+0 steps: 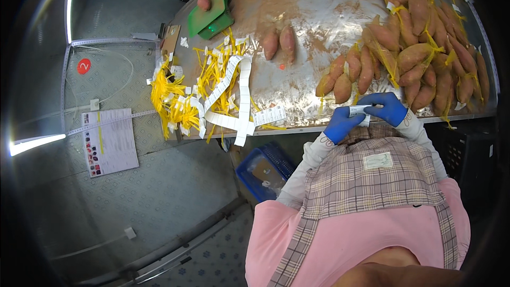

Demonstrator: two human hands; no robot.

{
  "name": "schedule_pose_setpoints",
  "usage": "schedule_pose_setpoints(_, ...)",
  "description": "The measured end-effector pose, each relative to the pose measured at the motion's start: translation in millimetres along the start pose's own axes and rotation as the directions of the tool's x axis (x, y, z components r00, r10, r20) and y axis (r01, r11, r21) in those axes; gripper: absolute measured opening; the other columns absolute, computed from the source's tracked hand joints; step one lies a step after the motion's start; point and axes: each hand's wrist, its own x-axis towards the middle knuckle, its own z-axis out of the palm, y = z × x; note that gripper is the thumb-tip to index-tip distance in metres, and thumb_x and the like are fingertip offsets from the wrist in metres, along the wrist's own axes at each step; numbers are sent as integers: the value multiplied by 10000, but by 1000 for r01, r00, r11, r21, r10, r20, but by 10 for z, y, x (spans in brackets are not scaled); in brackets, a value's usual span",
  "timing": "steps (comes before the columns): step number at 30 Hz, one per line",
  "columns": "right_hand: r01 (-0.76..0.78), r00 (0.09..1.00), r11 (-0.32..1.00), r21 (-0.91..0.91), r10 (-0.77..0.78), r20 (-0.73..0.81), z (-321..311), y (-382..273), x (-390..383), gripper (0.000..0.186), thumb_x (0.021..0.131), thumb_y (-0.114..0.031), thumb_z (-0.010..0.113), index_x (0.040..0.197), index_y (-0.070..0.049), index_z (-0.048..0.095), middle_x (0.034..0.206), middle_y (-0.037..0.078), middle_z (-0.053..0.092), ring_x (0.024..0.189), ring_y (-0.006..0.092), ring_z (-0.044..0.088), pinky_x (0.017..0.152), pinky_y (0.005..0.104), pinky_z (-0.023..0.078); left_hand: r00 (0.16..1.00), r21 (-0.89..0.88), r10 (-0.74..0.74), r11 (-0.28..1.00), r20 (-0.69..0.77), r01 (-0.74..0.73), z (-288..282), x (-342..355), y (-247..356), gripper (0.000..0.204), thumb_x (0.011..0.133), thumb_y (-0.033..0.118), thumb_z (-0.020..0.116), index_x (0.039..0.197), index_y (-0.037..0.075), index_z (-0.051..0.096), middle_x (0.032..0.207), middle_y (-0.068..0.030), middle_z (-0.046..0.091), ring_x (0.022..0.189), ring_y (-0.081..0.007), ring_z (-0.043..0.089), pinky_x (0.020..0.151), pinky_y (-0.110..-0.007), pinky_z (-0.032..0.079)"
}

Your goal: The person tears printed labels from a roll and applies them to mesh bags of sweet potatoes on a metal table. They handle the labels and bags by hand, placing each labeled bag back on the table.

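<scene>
Presently, a white label (359, 109) is pinched in the fingers (376, 111) of left hand (342, 124) and right hand (389, 109) beside the metal table (319, 26), whereon netted sweet potatoes (417, 59) are heaped.

Tabletop (324, 18): glossy metal | held label (359, 110): paper | crate (278, 157): plastic

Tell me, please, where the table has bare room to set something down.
The table is bare, though soiled, between the two loose sweet potatoes and the netted sweet potatoes. Its right end is crowded by those; its left, by yellow strands and white labels.
</scene>
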Motion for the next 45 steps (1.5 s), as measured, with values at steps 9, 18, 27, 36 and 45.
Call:
schedule_pose_setpoints(9, 102, 967, 993, -53, -112, -227, 113, 47, 350, 186, 825, -145, 618, 921, 7, 667, 912, 94, 666, 826, 151, 617, 764, 275, 477, 999, 331, 30, 943, 34, -40, -467, -17, -41, 292, 814, 167, 633, 1019, -41, 638, 892, -71, 664, 801, -118, 599, 742, -265, 484)
schedule_pose_setpoints(18, 133, 733, 846, 516, 267, -626, -716, -96, 478, 265, 856, -208, 606, 1045, -22, 618, 795, 2, 613, 633, 38, 511, 524, 158, 324, 962, 504, 16, 854, -273, 129, -821, 443, 11, 289, 829, 281, 640, 869, -5, 657, 828, -111, 665, 726, -240, 619, 647, -340, 453)
schedule_pose_setpoints(27, 142, 742, 884, 445, 202, -639, -598, 221, 621, 272, 843, -210, 622, 1051, -36, 640, 944, 33, 644, 822, 97, 575, 710, 218, 434, 697, 688, 629, 674, -345, -269, -471, 1316, 134, 282, 777, 222, 680, 985, 34, 646, 743, -97, 614, 631, -212, 570, 602, -325, 448)
schedule_pose_setpoints(36, 129, 750, 811, 570, 296, -591, -687, 318, 722, 312, 878, -213, 561, 1120, -18, 584, 1018, 39, 626, 937, 133, 596, 765, 239, 423, 855, 189, 85, 959, 512, -209, 103, 975, -290, 310, 849, 154, 574, 1106, -17, 596, 898, -69, 650, 808, -134, 593, 731, -264, 479)
schedule_pose_setpoints(45, 209, 770, 763, 611, 257, -584, -715, 154, 957, 291, 875, -192, 573, 1103, -13, 596, 997, 56, 629, 914, 133, 590, 780, 234, 426, 803, 989, 583, 137, -123, 52, -482, 1411, -98, 919, 587, 396, 775, 1320, 6, 378, 1274, -238, 458, 1128, -355, 492, 929, -405, 407)
